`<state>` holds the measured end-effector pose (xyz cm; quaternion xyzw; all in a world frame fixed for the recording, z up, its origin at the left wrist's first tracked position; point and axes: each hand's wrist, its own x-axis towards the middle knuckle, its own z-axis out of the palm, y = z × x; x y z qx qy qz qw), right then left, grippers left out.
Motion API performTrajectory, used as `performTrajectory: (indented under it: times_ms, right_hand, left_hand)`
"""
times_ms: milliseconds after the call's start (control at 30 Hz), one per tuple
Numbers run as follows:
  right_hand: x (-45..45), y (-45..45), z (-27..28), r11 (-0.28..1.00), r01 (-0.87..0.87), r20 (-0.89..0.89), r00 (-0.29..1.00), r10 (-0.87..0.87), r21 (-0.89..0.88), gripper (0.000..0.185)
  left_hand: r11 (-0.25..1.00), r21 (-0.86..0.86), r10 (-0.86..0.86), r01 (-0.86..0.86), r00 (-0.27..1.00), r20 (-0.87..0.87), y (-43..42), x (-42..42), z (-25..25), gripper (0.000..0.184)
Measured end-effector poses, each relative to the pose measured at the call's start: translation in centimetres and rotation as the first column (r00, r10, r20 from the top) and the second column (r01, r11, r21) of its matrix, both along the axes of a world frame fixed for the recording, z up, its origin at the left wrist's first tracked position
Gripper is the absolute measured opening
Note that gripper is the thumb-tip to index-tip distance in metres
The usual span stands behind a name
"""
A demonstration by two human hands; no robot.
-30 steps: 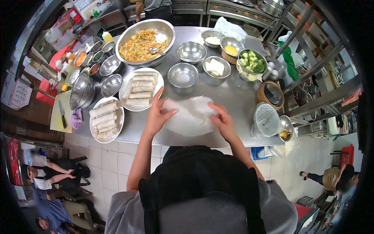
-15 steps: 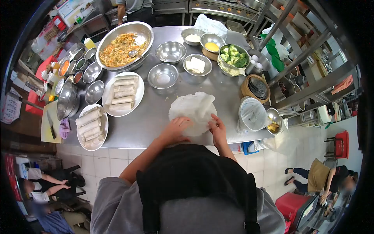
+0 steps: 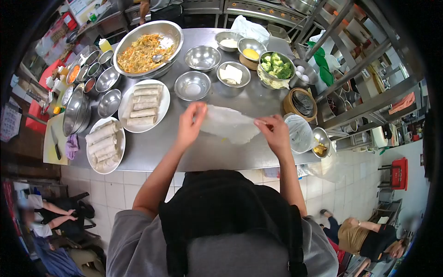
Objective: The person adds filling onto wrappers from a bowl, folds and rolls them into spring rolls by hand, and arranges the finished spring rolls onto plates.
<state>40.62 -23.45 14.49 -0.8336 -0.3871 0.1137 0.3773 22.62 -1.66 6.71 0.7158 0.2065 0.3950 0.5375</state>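
Observation:
A thin, pale round wrapper sheet [image 3: 229, 123] hangs stretched between my two hands over the steel table [image 3: 203, 159]. My left hand [image 3: 190, 122] pinches its left edge, and my right hand [image 3: 274, 134] pinches the upper right edge. To the left, finished rolls [image 3: 144, 102] lie in a row on a white oval plate [image 3: 163, 111]. More rolls [image 3: 105, 145] are piled on a second plate [image 3: 121, 156] nearer the table's front edge. Beyond stands a big steel bowl [image 3: 175, 32] of shredded vegetable filling [image 3: 140, 55] with a spoon in it.
Steel bowls of tofu-like white blocks [image 3: 232, 74], yellow liquid [image 3: 250, 54], broccoli [image 3: 278, 67] and eggs [image 3: 302, 74] stand at the back right. A bamboo steamer [image 3: 300, 104] and lined bin [image 3: 299, 134] are at right. A knife [image 3: 56, 147] lies on a board at far left.
Both hands have lifted the wrapper off the table; it lay flat under them before. My left hand moved up and left, my right hand up and right. A person at right has turned.

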Motion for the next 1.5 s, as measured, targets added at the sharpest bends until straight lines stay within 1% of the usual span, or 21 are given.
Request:
performTrajectory:
  times_ms: [33,67,167,267,367,433,467,533,567,600,733,833,933,967,1033,1067,1167,1267,1367,1467,1500]
  right_hand:
    - [0.3,0.7,0.5,0.997,0.035,0.105,0.994,-0.028,-0.066,0.027]
    - [1.6,1.4,-1.5,0.996,-0.027,0.306,0.952,0.001,0.082,0.028]
    - [3.0,3.5,-2.4,0.977,-0.102,0.344,0.938,0.033,0.185,0.026]
    - [2.4,4.1,-1.1,0.962,-0.163,0.322,0.943,0.087,0.217,0.024]
    - [1.9,3.4,-3.3,0.959,-0.178,0.331,0.938,0.098,0.221,0.020]
    - [1.6,2.4,-7.1,0.947,-0.264,0.387,0.905,0.178,0.181,0.020]
    - [1.2,1.7,-9.0,0.939,-0.306,0.411,0.885,0.219,0.159,0.021]
    - [-0.6,0.1,-12.0,0.949,-0.315,0.392,0.872,0.293,-0.009,0.022]
    - [-1.3,-0.7,-13.2,0.944,-0.317,0.379,0.865,0.328,-0.094,0.023]
    - [-1.8,-1.3,-14.3,0.942,-0.323,0.360,0.871,0.335,-0.093,0.023]
    - [-2.3,-2.6,-16.1,0.924,-0.375,0.309,0.872,0.380,-0.076,0.022]
    - [-2.1,-2.9,-16.0,0.901,-0.426,0.280,0.859,0.430,-0.076,0.018]
    - [-1.5,-2.5,-14.7,0.889,-0.454,0.212,0.864,0.457,-0.067,0.011]
    - [-1.3,-2.3,-14.5,0.887,-0.458,0.181,0.869,0.461,-0.062,0.008]
    - [-0.8,-1.3,-15.0,0.950,-0.306,-0.025,0.952,0.305,-0.058,0.008]
    - [-0.7,-0.8,-15.4,0.972,-0.225,-0.127,0.968,0.215,-0.069,0.009]
    - [-1.0,0.6,-17.5,0.994,-0.111,-0.017,0.994,0.111,-0.014,0.014]
    - [-1.3,1.0,-17.4,0.992,-0.108,0.050,0.993,0.111,-0.059,0.015]
    - [-1.5,0.8,-17.7,0.993,-0.105,0.047,0.993,0.107,-0.052,0.013]
    - [-2.0,0.4,-17.0,0.992,-0.104,0.039,0.993,0.107,-0.069,0.012]
    - [-2.0,0.2,-16.9,0.989,-0.124,0.010,0.992,0.125,-0.080,0.014]
  left_hand:
    - [1.000,-0.012,-0.008,0.007,0.996,-0.088,1.2,0.3,0.7,0.013]
    - [1.000,-0.025,-0.019,0.015,0.985,-0.174,1.9,0.3,1.3,0.014]
    - [1.000,-0.012,-0.015,0.013,0.970,-0.244,3.0,0.4,3.3,0.020]
    - [0.938,0.348,0.066,-0.001,0.982,-0.175,1.6,-2.1,6.1,0.022]
    - [0.663,0.743,0.042,0.094,0.986,-0.162,0.3,-4.9,4.1,0.030]
    - [0.591,0.780,0.029,0.205,0.961,-0.274,-1.4,-7.2,-0.2,0.037]
    - [0.573,0.778,-0.010,0.257,0.952,-0.306,-2.1,-8.2,-2.6,0.037]
    - [0.534,0.765,-0.092,0.359,0.925,-0.369,-3.4,-9.5,-7.0,0.038]
    - [0.562,0.738,-0.096,0.374,0.915,-0.391,-4.0,-10.0,-8.6,0.036]
    - [0.590,0.708,-0.101,0.389,0.905,-0.413,-4.6,-10.5,-10.1,0.035]
    - [0.679,0.664,0.005,0.313,0.903,-0.430,-5.9,-11.1,-9.9,0.034]
    - [0.732,0.602,-0.058,0.319,0.910,-0.411,-5.7,-11.5,-10.3,0.033]
    - [0.864,0.430,-0.101,0.261,0.928,-0.360,-5.4,-11.3,-10.6,0.024]
    - [0.942,0.278,-0.074,0.187,0.925,-0.373,-5.3,-11.0,-10.7,0.021]
    - [0.999,-0.040,-0.027,0.011,0.912,-0.409,-5.4,-9.7,-10.6,0.018]
    - [0.998,-0.025,0.040,-0.058,0.883,-0.467,-5.2,-8.9,-10.4,0.021]
    - [0.966,0.052,0.230,-0.252,0.751,-0.619,-4.5,-6.4,-8.7,0.029]
    - [0.952,0.146,0.304,-0.270,0.755,-0.581,-4.4,-6.0,-10.0,0.034]
    - [0.966,0.023,0.219,-0.259,0.766,-0.604,-4.3,-6.3,-9.1,0.034]
    - [0.980,-0.060,0.131,-0.190,0.840,-0.526,-4.1,-7.1,-9.9,0.039]
    - [0.991,-0.035,0.097,-0.129,0.873,-0.479,-4.1,-7.4,-9.9,0.042]
